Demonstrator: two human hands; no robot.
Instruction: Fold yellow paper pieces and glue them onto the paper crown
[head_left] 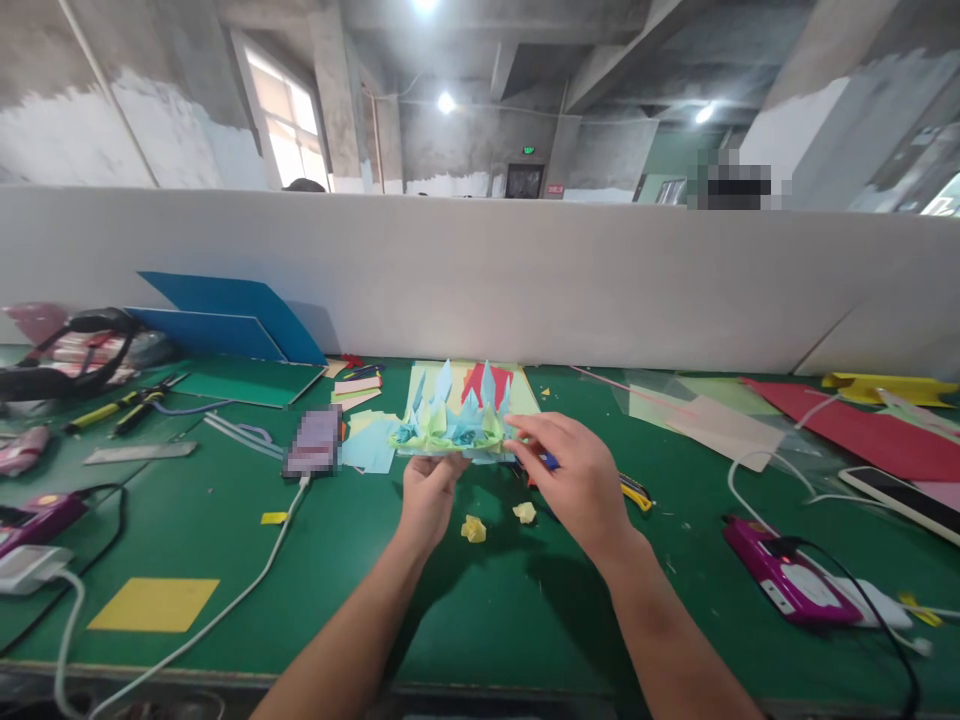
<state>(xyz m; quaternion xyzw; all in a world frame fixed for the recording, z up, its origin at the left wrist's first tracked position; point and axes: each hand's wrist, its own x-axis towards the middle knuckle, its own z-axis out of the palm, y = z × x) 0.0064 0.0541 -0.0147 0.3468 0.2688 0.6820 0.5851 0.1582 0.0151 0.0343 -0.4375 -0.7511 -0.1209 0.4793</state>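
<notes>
A folded paper craft (454,425) with upright light-blue points and green and blue paper folds along a light-blue base hangs above the table. My left hand (429,495) grips its base from below, fingers partly hidden under it. At its right end, the bent thumb and fingers of my right hand (574,470) pinch the edge; what lies exactly between the fingertips is hard to see. Below, on the table, sit a yellow paper flower (473,529) and a paler one (524,512). A yellow-handled cutter (636,492) lies partly behind my right hand.
A phone (313,440) with a white cable and light-blue sheets (371,441) lie to the left. Blue boards (217,318) lean against the white partition (480,280). At right are a purple power bank (787,575), another phone (904,500) and red paper (847,415).
</notes>
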